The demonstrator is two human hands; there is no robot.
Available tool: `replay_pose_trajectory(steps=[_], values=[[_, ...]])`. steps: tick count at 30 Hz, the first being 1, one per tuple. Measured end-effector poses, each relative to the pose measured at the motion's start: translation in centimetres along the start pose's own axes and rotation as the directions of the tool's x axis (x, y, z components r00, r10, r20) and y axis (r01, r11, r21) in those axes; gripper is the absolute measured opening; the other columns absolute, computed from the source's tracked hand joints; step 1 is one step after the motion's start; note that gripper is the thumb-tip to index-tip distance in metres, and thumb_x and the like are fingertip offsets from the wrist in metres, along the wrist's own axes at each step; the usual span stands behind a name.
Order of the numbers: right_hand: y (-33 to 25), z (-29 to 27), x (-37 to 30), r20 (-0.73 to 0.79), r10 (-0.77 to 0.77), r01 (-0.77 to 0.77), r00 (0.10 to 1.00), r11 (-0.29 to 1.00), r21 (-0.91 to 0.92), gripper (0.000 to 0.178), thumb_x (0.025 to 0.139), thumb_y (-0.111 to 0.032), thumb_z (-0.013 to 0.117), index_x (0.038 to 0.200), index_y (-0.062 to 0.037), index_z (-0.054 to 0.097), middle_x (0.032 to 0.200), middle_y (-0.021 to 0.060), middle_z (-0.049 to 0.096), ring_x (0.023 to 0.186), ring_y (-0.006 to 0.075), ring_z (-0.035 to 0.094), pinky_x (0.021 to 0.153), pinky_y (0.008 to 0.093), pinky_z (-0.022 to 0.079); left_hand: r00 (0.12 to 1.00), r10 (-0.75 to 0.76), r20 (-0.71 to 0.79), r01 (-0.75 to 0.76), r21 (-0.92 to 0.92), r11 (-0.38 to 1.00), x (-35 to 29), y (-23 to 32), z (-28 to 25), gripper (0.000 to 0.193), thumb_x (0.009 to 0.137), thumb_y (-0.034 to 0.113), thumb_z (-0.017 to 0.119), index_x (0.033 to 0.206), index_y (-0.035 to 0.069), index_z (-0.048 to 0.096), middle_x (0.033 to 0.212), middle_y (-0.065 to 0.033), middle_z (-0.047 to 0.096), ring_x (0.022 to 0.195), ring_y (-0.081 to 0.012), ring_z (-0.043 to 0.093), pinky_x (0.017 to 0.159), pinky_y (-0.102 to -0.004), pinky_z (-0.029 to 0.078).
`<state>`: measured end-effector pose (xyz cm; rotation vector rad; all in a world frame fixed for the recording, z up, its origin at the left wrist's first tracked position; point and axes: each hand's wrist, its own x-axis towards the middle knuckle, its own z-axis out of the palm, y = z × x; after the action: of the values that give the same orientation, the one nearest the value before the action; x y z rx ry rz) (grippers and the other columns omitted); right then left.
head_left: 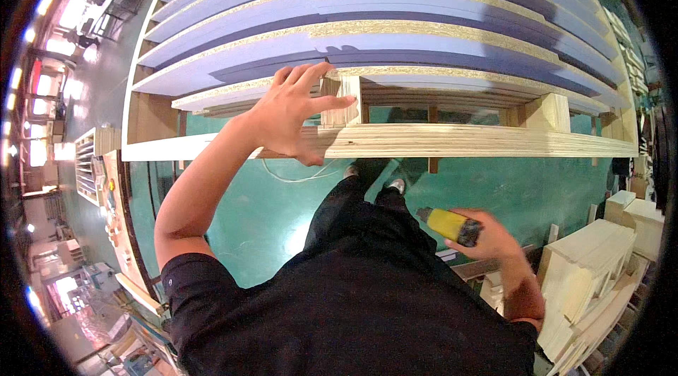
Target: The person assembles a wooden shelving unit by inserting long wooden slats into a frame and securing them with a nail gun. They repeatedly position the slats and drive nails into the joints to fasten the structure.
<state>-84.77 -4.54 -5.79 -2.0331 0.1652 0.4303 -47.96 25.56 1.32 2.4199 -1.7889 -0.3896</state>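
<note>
My left hand (293, 111) reaches over the front rail (452, 141) of a large wooden frame. Its fingers are spread, some of them resting at a short wooden block (349, 104) behind the rail, and the thumb hangs over the rail's near face. Low on the right, apart from the frame, my right hand (494, 236) is closed around a yellow and black power tool (453, 226). The tool's dark nose points left; its grip is hidden in the hand.
Behind the rail, several long panels (424, 44) with blue-lit faces stand in rows. Another wooden block (547, 114) sits farther right. Stacked wooden pieces (586, 270) are at the lower right. A pale cord (296, 177) lies on the green floor (494, 178), and a workbench (123, 227) stands left.
</note>
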Motion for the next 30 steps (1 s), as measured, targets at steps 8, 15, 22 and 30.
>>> replay_pose_trajectory(steps=[8,15,22,30], values=[[-17.4,-10.3,7.1,0.058,-0.365,0.362,0.929,0.866,-0.346,0.058,0.075,-0.014,0.082,0.128,-0.0035,0.059,0.118,0.0155,0.06,0.107,0.0321,0.059,0.098,0.0402,0.047,0.998,0.022,-0.061,-0.03,-0.134,0.991,-1.4,-1.8,0.3,0.118,0.046,0.052,0.092,0.153,0.028,0.048,0.163,-0.0267,0.027,0.15,-0.0484,0.028,0.12,-0.0689,0.022],[-25.0,-9.5,18.7,0.136,-0.15,0.199,0.979,0.845,-0.496,0.065,0.073,-0.006,0.08,0.134,-0.0022,0.057,0.126,0.0116,0.063,0.109,0.0225,0.059,0.103,0.0343,0.045,0.992,0.082,-0.095,-0.08,0.028,0.996,-2.4,-2.9,0.9,0.119,0.048,0.059,0.091,0.154,0.028,0.046,0.164,-0.0281,0.023,0.151,-0.0499,0.026,0.118,-0.0759,0.016],[-26.4,-7.6,24.5,0.22,0.042,0.064,0.974,0.89,-0.452,0.043,0.075,-0.003,0.07,0.117,0.0012,0.066,0.096,0.0062,0.072,0.085,0.0132,0.06,0.083,0.0297,0.052,0.987,0.084,-0.133,-0.097,-0.09,0.991,-2.6,-3.8,2.0,0.103,0.045,0.049,0.086,0.143,0.026,0.061,0.151,-0.028,0.039,0.134,-0.0447,0.043,0.108,-0.0644,0.033],[-26.0,-7.7,26.3,0.317,0.021,0.124,0.948,0.895,-0.429,0.045,0.075,-0.001,0.069,0.119,0.0008,0.066,0.099,0.0073,0.072,0.086,0.0124,0.061,0.084,0.0293,0.052,0.984,0.09,-0.153,-0.108,-0.11,0.988,-2.4,-4.2,2.1,0.1,0.044,0.047,0.086,0.14,0.026,0.063,0.149,-0.0266,0.042,0.134,-0.0436,0.043,0.107,-0.0611,0.034]])
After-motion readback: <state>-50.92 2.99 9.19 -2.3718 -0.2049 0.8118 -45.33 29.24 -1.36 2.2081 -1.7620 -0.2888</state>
